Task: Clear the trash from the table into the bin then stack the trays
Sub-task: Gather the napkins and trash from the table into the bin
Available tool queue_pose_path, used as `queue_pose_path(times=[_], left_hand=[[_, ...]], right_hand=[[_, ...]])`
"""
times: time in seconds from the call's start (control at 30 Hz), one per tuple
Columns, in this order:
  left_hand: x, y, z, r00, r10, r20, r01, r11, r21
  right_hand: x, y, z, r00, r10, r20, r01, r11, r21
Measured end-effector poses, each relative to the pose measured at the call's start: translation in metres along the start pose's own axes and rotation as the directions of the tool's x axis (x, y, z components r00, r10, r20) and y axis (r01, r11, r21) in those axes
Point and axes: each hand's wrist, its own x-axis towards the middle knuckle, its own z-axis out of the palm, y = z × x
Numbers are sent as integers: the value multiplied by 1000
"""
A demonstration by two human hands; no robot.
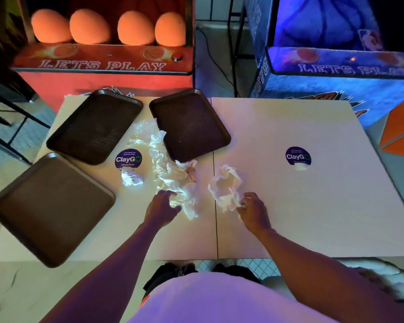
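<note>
On the pale tabletop (pixel 289 206), the left hand (pixel 165 205) has its fingers (pixel 166 193) curled onto the near end of a long crumpled wrapper (pixel 169 176), which trails away toward 12 o'clock. At 3 o'clock of it, the right hand (pixel 254 210) pinches the edge of a separate wrapper (pixel 224 187), fingers together on it. A small wad (pixel 131 179) lies at the left hand's 10 o'clock. Three brown trays lie unstacked: the near tray (pixel 54 206) at 9 o'clock, the far-left tray (pixel 96 127) at 11, the middle tray (pixel 189 124) at 12.
</note>
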Motion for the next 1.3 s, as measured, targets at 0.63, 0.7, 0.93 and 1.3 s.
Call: queue_pose_path(times=[0.63,0.7,0.93,1.3], left_hand=[[31,-75,-48,966,236,106,-240,970,31],[29,-84,-47,958,258,122,-261,965,11],[11,-63,-22,850,455,265,-433,891,-140],[15,-29,15,699,617,362,-643,763,-58]], right_hand=[[-96,-92,33,948,274,-163,-258,959,114],[-108,-102,45,948,285,-139,-268,955,129],[-116,-129,50,955,267,-131,-245,955,167],[-107,-163,25,969,192,-155,-147,954,262]])
